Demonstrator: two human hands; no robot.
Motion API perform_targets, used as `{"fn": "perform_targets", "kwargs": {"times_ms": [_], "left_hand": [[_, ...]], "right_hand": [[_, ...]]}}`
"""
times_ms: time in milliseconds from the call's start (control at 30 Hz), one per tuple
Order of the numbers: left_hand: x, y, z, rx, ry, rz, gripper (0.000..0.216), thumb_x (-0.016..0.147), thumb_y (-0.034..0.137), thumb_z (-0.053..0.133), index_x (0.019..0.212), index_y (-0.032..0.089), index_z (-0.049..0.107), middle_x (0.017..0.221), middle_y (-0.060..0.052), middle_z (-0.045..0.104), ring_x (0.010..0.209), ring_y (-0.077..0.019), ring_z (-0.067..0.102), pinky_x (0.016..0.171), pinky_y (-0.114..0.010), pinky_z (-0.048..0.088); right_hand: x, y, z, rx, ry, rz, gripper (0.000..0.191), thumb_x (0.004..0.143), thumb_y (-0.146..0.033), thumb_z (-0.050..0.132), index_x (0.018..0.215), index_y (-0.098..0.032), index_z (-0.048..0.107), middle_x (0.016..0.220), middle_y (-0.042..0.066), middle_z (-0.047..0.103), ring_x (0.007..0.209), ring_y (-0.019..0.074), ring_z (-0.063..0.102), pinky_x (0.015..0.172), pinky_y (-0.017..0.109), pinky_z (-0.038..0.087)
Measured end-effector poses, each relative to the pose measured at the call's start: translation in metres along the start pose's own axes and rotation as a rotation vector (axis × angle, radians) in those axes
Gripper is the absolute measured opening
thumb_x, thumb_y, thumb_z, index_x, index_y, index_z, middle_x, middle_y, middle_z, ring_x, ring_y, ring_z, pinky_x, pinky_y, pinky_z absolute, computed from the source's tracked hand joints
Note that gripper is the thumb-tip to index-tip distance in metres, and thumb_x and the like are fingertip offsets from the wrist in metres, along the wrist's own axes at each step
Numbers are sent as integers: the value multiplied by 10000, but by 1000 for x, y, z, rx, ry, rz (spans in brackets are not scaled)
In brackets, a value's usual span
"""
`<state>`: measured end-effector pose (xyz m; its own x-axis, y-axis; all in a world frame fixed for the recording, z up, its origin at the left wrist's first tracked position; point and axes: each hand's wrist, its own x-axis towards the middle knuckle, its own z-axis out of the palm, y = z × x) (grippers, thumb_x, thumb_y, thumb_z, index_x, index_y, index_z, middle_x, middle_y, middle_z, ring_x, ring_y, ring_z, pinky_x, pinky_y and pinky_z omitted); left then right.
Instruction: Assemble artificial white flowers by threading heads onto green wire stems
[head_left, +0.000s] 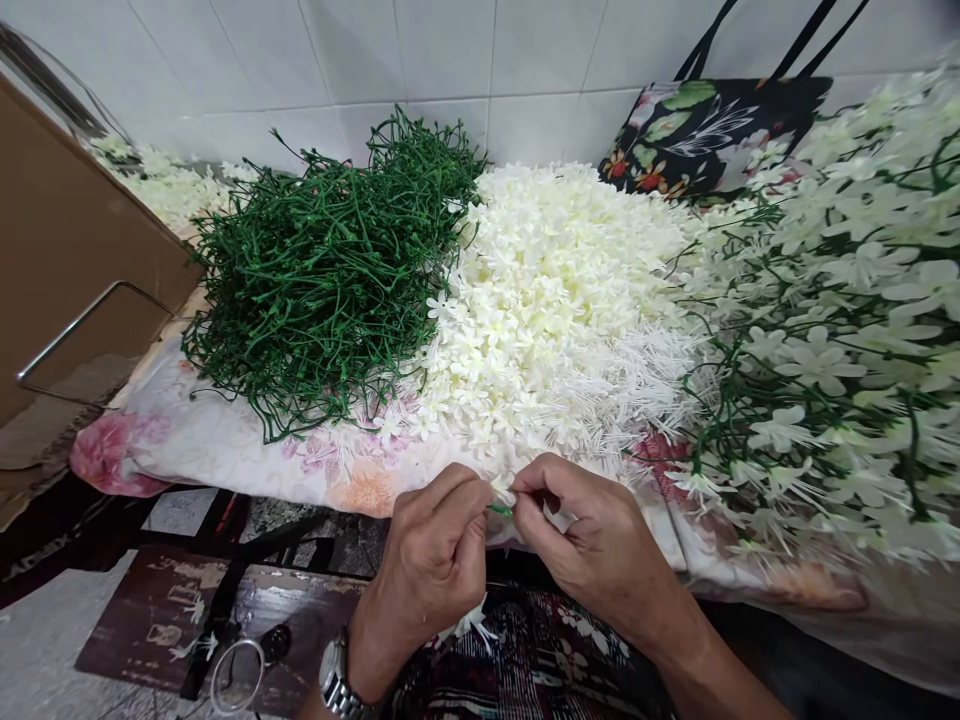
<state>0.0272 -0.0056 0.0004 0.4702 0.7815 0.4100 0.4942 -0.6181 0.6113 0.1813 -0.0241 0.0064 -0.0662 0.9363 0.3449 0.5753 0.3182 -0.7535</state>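
My left hand is closed around a green plastic stem, a short piece of which shows beside its fingers. White artificial flowers hang below this hand. My right hand pinches at a small white flower between thumb and forefinger, right by the stem's tip. The fingertips of both hands nearly meet, and they partly hide the flower. Just beyond lies a heap of loose white blossoms. Left of that heap is a tangled pile of green stems.
Finished-looking flower sprays are piled high on the right. Thin white stamen pieces lie near the blossoms. A black floral bag leans against the tiled wall. A cardboard box stands left, above a worn wooden board.
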Motion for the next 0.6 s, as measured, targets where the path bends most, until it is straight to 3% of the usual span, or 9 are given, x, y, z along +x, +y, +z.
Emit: {"fn": "perform_targets", "kwargs": {"times_ms": [367,600], "left_hand": [[-1,-2,1,-124,31,10,226,814,-3,395,827,165,545,718,-23,540,629,-111,499,544,-215,402],[1,1,2,-505,64,-155,104,840,147,505,763,167,572,678,-7,531,622,-114,501,554,-214,398]], "right_hand": [[-7,7,6,63,63,-27,100,815,-96,469,806,-181,521,632,-39,521,524,67,471,495,172,397],[-11,10,3,101,25,-75,95,851,-106,486,801,-182,512,653,-30,501,571,70,474,535,178,397]]}}
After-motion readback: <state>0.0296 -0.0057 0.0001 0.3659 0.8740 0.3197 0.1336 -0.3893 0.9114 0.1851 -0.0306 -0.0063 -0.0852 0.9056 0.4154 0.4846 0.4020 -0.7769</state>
